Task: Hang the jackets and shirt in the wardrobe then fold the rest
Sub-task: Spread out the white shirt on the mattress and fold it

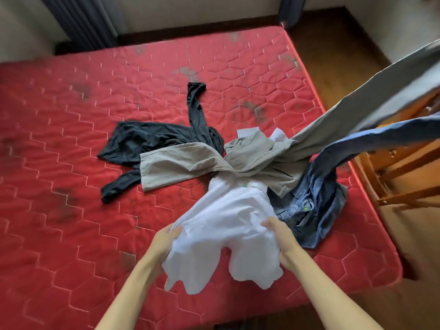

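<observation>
Your hands sit at 6 o'clock of the clothes pile, both closed on the near edge of the white shirt (226,222): your left hand (166,236) has its fingers curled into the cloth at the 7 o'clock corner, and your right hand (281,234) bunches the 5 o'clock corner. Gripping two corners spreads the cloth between your hands, which should let you draw it out flat rather than as a knot. The shirt's near half is lifted off the bed (71,139), while its far end is pinned at 12 o'clock under the khaki trousers (181,165). One khaki leg lies toward 9 o'clock over the black top (152,141); the other rises, blurred, toward 2 o'clock. The denim garment (316,198) lies touching the shirt at 3 o'clock, with one blurred length in the air over the wooden chair (392,167). I judge this the first step, freeing the shirt for hanging; no wardrobe is in view.
</observation>
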A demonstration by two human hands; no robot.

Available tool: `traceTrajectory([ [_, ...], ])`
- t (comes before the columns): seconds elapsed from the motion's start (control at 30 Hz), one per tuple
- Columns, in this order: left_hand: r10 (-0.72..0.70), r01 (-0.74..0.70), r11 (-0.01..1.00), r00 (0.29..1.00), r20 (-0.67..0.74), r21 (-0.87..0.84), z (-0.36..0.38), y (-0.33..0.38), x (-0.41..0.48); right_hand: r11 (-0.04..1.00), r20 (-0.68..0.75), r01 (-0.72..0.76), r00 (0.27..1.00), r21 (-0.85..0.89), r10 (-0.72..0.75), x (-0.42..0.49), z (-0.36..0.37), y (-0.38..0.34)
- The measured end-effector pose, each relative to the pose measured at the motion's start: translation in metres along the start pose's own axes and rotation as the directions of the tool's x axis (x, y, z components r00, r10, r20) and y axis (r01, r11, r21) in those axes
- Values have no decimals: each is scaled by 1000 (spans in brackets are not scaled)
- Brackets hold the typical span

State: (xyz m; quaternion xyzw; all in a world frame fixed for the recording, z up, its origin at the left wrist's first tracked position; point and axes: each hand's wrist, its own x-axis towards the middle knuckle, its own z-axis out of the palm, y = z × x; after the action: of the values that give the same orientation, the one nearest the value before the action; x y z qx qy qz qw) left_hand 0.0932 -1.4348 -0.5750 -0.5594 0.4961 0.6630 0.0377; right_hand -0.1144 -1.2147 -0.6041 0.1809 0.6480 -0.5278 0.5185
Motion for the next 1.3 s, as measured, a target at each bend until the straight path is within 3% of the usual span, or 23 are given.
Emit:
traceTrajectory([
  [0.13,73,-66,994,994,79,-87,-20,27,-59,988,80,151,985,32,-153,-94,16,-32],
  [0.27,178,-129,948,973,149,-289,-51,42,-122,947,169,288,936,140,-310,-170,22,-46],
  [0.4,327,-291,902,943,65,-319,-98,58,-199,924,286,355,879,143,-382,-247,23,-55],
  [0.6,331,-285,733,943,-42,-618,-176,79,-283,847,372,528,776,59,-509,-325,52,-66],
  [0.93,504,-482,779,862,-57,-401,-341,52,-363,845,369,524,809,-104,-457,-348,217,-25],
  [1.03,542,-516,800,840,-2,-306,-402,47,-366,847,408,530,783,-42,-470,-363,271,-20],
  [1.17,465,-500,819,866,-183,-282,-458,52,-360,845,555,532,685,60,-471,-380,326,-27],
  [1.23,422,-477,820,877,-228,-316,-481,54,-354,843,555,536,688,47,-469,-377,346,-35],
  [1.3,393,-467,819,880,-266,-333,-508,57,-345,838,500,543,739,-46,-451,-368,364,-47],
])
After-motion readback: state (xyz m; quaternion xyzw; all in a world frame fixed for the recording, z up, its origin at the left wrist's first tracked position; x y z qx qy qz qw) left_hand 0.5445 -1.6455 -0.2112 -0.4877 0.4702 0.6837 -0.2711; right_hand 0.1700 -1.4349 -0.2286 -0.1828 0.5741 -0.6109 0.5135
